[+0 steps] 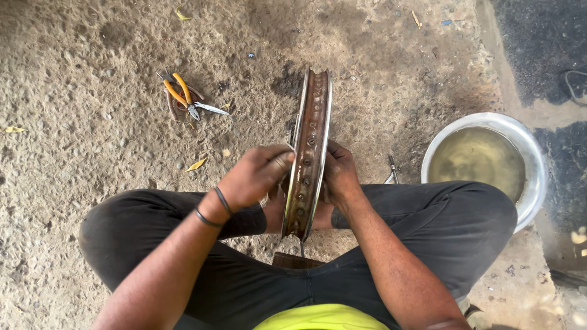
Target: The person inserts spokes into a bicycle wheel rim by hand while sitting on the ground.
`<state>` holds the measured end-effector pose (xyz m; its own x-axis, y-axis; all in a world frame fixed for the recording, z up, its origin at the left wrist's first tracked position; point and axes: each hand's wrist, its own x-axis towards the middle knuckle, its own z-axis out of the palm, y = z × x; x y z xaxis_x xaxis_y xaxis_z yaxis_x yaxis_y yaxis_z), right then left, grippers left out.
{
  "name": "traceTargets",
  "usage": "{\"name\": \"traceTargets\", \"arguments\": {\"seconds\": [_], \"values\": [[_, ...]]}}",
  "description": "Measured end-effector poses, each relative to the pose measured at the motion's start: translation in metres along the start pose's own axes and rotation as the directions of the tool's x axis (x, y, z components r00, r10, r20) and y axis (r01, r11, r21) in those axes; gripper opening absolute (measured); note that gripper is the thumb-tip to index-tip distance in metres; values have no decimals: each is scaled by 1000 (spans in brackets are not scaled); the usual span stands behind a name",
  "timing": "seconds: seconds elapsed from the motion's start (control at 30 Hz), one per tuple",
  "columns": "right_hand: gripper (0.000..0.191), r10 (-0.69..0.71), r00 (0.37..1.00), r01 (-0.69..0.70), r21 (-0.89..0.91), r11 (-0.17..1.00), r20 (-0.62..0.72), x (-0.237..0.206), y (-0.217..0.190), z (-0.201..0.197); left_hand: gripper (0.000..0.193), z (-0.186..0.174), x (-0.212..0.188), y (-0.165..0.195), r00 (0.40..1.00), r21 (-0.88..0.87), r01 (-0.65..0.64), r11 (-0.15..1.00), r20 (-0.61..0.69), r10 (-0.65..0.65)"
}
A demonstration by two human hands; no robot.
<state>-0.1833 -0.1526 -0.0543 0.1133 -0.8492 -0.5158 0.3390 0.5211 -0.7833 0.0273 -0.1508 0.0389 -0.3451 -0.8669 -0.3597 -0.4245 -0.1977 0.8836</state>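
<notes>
Gravelly ground; upright wheel rim [309, 153] gripped between left hand [254, 177] and right hand [339, 174] fingers.

- Soft daylight, no hard shadows on the ground [92, 122].
- My steel bowl [532, 183] shines at its rim.
- Sharp in the middle, a bit blurry at the bottom right corner.

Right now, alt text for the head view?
A seated person's left hand and right hand grip an upright rusty wheel rim between their knees. Orange-handled pliers lie left; a metal water bowl sits right.
</notes>
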Motion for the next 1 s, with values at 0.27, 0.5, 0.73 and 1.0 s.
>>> {"name": "traceTargets", "arguments": {"seconds": [0.27, 0.5, 0.73, 1.0], "values": [[16, -253, 955, 228, -161, 960, -158, -20, -21, 7, 16, -21, 6, -24, 844, 540, -105, 835, -396, 362], [40, -573, 808, 589, -167, 791, 135, -67, -48, 18, 23, 20, -5, 27, 558, 474, -680, 560, -162, 814], [34, -337, 938, 347, 291, 892, -86, -59, -50, 5, 19, 15, -4, 22, 700, 318, -468, 825, -437, 565], [26, -111, 982, 59, -309, 949, -152, -19, -4, -10, 25, 5, 47, -38, 924, -22, -382, 924, -13, 382]]}}
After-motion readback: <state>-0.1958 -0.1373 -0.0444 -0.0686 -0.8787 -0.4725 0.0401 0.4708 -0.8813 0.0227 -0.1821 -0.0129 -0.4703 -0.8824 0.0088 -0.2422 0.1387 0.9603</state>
